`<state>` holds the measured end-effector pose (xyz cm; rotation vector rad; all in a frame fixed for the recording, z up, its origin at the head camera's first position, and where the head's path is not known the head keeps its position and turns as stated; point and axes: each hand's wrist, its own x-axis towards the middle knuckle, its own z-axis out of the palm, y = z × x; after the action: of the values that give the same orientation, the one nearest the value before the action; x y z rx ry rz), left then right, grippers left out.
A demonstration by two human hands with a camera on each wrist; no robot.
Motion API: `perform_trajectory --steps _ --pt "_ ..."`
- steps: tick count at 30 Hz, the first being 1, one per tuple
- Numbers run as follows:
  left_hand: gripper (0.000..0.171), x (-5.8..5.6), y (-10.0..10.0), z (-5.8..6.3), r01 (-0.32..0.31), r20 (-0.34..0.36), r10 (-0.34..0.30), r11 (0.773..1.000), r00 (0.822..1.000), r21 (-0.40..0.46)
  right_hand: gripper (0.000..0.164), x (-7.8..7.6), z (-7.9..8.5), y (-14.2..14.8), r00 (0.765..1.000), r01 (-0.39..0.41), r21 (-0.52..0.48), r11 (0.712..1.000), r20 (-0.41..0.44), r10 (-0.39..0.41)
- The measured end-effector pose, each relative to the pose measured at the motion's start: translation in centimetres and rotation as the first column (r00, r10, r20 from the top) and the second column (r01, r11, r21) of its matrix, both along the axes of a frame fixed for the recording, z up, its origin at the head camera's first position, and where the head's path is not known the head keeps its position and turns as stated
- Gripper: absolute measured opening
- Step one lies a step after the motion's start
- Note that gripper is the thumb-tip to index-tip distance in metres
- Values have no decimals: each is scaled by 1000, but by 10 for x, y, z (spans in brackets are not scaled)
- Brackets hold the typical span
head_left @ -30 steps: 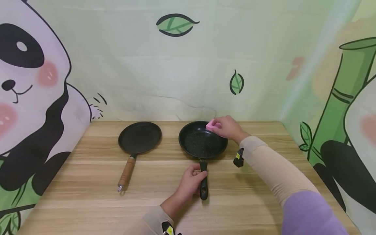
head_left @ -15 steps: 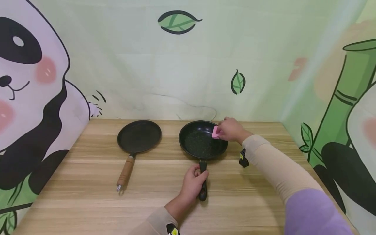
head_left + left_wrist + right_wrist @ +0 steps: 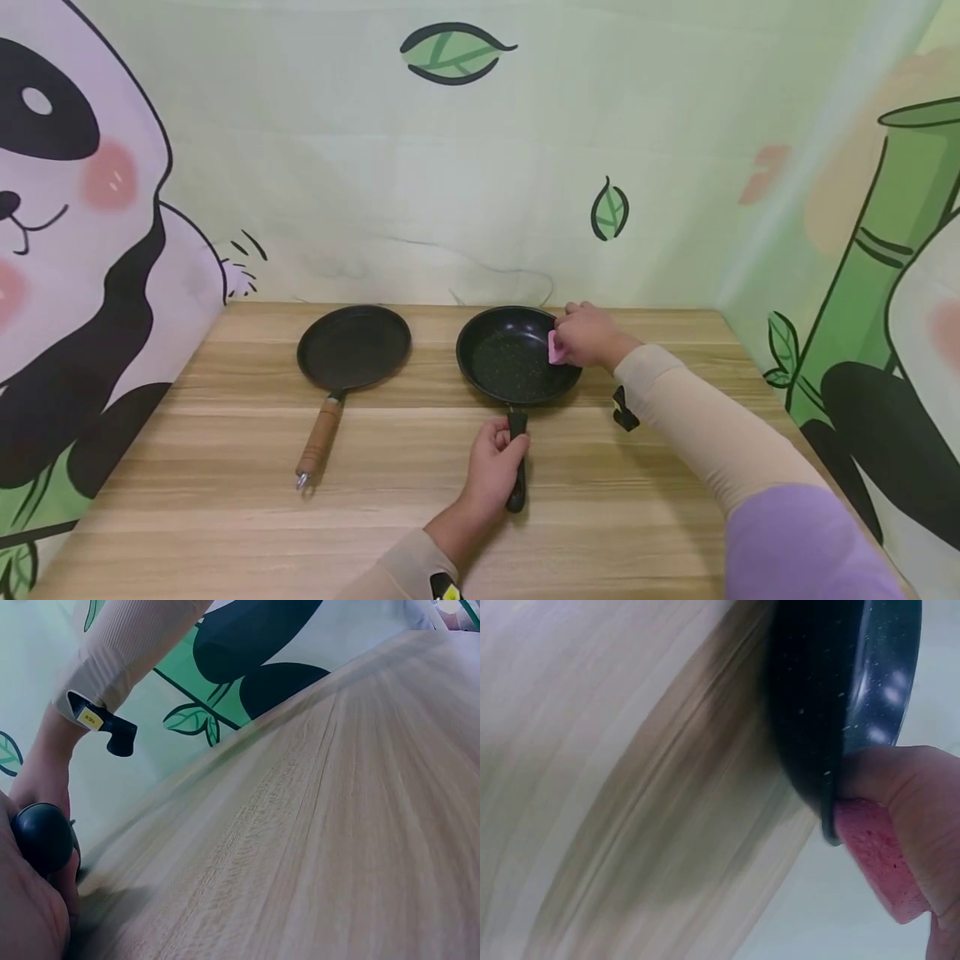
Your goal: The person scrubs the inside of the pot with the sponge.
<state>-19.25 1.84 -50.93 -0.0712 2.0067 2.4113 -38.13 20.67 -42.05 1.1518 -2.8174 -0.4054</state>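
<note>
A black speckled frying pan (image 3: 510, 358) stands on the wooden table with its handle toward me. My left hand (image 3: 491, 467) grips the pan's black handle (image 3: 516, 496), thumb on top; the handle's rounded end (image 3: 43, 838) shows in the left wrist view. At the pan's right inner wall my right hand (image 3: 588, 335) pinches a pink sponge (image 3: 556, 348), partly hidden behind the fingers. From the right wrist view, the sponge (image 3: 881, 859) sits between thumb and fingers right at the pan's rim (image 3: 838, 780).
To the left lies a flat black griddle pan (image 3: 354, 346) with a wooden handle (image 3: 320, 442). The wooden table (image 3: 247, 533) ends at the back against a wall cloth (image 3: 315, 150) printed with pandas, leaves and bamboo.
My right hand has moved the sponge along the pan's inner wall from the far right edge toward me and slightly right. The left hand keeps its grip on the handle.
</note>
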Motion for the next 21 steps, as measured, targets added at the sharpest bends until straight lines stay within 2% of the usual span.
perform_trajectory --steps 4,7,9,12,16,19,21 --pt "32 1 -1 1 -9 8 9 1000 1000 -2 22 7 10 -7 992 47 21 999 112 -49" --pt "32 1 -2 2 -7 12 7 1000 1000 -10 22 12 19 -13 964 118 38 992 235 -124" --pt "32 0 -2 3 -1 22 2 1000 1000 -12 22 15 24 -17 930 163 41 986 326 -168" --pt "29 7 -3 18 0 11 0 1000 1000 -7 17 17 26 -19 857 218 10 976 476 -196" --pt "28 8 -3 18 -3 12 3 1000 1000 -9 12 22 26 -20 769 260 -44 965 613 -179" --pt "28 2 -1 2 -3 13 4 1000 1000 -23 10 29 28 -22 746 272 -54 961 642 -175" --pt "28 2 0 0 0 6 1 1000 1000 -27 13 32 29 -23 746 276 -36 961 639 -190"
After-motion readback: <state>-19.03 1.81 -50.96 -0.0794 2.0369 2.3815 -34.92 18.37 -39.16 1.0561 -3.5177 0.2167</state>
